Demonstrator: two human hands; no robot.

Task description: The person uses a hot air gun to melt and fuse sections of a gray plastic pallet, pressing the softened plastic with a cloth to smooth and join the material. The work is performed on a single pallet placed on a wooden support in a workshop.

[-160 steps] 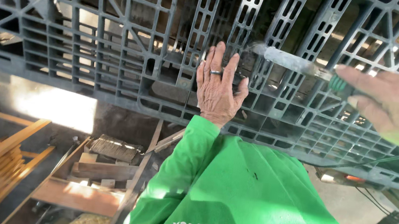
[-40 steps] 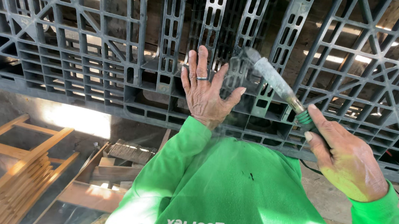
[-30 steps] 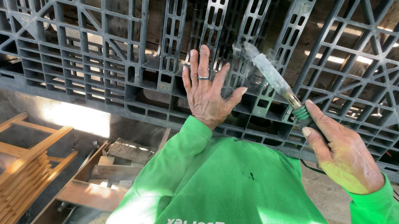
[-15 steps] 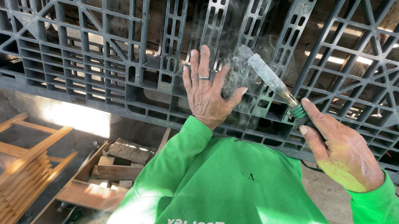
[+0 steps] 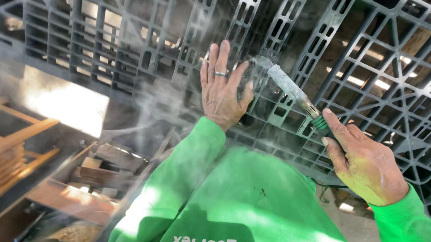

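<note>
Smoke blurs the tool's tip (image 5: 262,63) against the grey plastic pallet (image 5: 381,64); the left hand (image 5: 222,88) lies open, flat on the pallet; the right hand (image 5: 365,164) grips the tool's handle (image 5: 318,117).

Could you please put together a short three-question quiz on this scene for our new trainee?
1. True or false: the left hand lies flat and open against the grey plastic pallet.
2. Which hand grips the metal-tipped tool with the green collar? A) left B) right C) both
3. Fill in: pale ____ drifts near the tool's tip.

Key
1. True: the palm presses on the grid and a ring shows on one finger.
2. B: the right hand is closed round the handle, and the tip meets the pallet beside the left hand.
3. Smoke.
</note>
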